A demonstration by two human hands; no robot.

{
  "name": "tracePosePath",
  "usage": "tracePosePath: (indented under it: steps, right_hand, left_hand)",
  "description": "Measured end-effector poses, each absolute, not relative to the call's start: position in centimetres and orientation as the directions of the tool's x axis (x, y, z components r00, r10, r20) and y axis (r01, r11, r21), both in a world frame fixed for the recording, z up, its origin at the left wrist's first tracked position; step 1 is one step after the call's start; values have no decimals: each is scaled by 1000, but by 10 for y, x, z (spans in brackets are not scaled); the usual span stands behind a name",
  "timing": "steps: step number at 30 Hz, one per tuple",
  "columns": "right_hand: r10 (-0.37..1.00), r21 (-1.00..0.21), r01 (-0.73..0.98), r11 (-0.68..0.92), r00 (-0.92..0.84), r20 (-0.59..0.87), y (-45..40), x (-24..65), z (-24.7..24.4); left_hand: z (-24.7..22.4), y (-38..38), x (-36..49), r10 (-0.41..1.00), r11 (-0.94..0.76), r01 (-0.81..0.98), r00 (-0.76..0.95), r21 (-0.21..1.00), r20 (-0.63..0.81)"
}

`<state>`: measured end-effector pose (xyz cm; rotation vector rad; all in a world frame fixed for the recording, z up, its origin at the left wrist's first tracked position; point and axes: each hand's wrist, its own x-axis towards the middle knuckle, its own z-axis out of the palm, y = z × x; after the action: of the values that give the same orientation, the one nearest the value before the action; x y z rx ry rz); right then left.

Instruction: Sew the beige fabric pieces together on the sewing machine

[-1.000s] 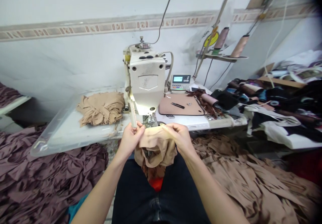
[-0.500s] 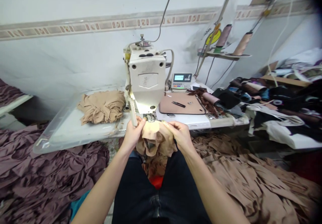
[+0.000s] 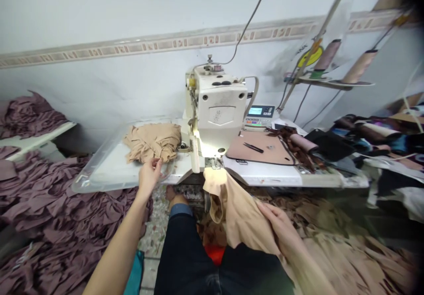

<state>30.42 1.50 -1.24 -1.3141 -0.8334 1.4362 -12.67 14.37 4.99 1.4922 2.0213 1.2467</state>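
Note:
My left hand (image 3: 149,175) is pinched closed at the near edge of a transparent plastic cover (image 3: 112,173), just in front of a bundled beige sheer fabric (image 3: 152,142); nothing shows between its fingers. My right hand (image 3: 280,226) grips a length of beige sheer fabric (image 3: 241,217) over my lap. That fabric's upper end rises to the presser foot (image 3: 214,162) of an industrial sewing machine (image 3: 215,105). The needle area is small and partly hidden by the fabric.
Purple fabric heaps (image 3: 49,206) lie to the left and tan fabric (image 3: 334,246) lies to the right. On the table stand a mauve pad (image 3: 261,149) with black snips (image 3: 253,147) and a control panel (image 3: 260,114). Thread cones (image 3: 359,67) sit up at right.
My hands have parted. The left moved away to the bundle, and the right moved down and rightward, drawing the fabric out toward my lap. The view has shifted slightly.

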Motion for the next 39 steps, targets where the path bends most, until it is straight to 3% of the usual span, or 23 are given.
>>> tracePosePath:
  steps: [6,9,13,16,18,21,23,27,29,34,36,39]
  right_hand:
    - [980,-980,-12,-200,-3,-200,9,283,-10]
    - [987,-985,53,-162,14,-162,-3,305,-3]
    - [932,-964,213,-158,355,-74,-8,381,20]
    - [744,-797,549,-252,636,203,-7,432,40]
    - [694,-737,627,-252,648,314,-9,439,48]
    - [837,-905,408,-118,532,131,-17,398,46]
    - [941,-961,270,-65,338,31,-24,344,34]
    - [1000,-999,33,-20,1,-20,-34,230,-2]
    - [992,-1000,20,-7,-129,-10,-32,189,-20]
    - [975,-986,-163,-45,-224,-8,-12,160,-41]
    - [963,-991,-113,-65,-268,-33,-6,173,-37]
    - [947,-997,68,-34,-315,-54,1,203,-22]
  left_hand:
    - [51,171,-122,902,74,577,-386,813,193]
    - [54,171,-118,871,-15,527,-410,850,270]
    - [75,144,-109,813,-175,491,-416,853,407]
    - [93,102,-88,795,-340,445,-335,828,506]
    - [98,68,-66,831,-364,404,-266,839,489]
    - [92,25,-27,923,-267,296,-197,917,332]
    - [78,7,0,961,-187,175,-171,967,217]
    - [35,-9,35,997,-46,77,-66,996,51]
    - [16,-11,38,1000,-5,83,-28,997,7]
    - [-2,-4,9,988,-56,262,151,964,16]
    - [0,4,-9,962,-108,381,274,918,0]
    - [7,11,-27,898,-122,541,418,832,-140]
